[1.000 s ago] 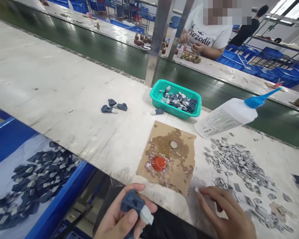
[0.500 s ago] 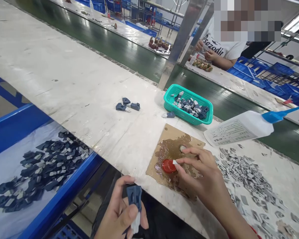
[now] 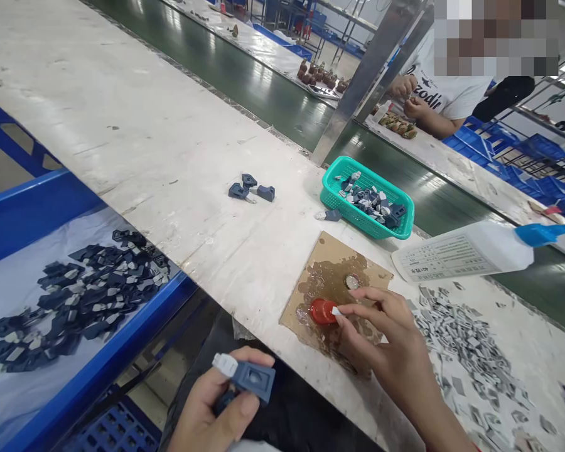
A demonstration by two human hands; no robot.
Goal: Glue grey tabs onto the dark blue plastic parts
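My left hand is closed around a dark blue plastic part with a light grey piece at its upper left end. Another dark shape under it is partly hidden by the fingers. Between thumb and forefinger, my right hand pinches a small light grey plastic piece at the edge of a red cap. Whether the piece touches the cap I cannot tell. The cap sits on a wet, stained cardboard sheet. A round whitish disc lies near my right fingertips.
A green basket holds blue and grey parts. The white glue bottle lies right of the cardboard, above scattered grey pieces. Three blue parts lie mid-table. A blue bin stands left. Across the green belt works another person.
My left hand has turned the blue part, so its grey end now points up and left instead of down. My right hand still holds its piece at the cap. The view has shifted slightly.
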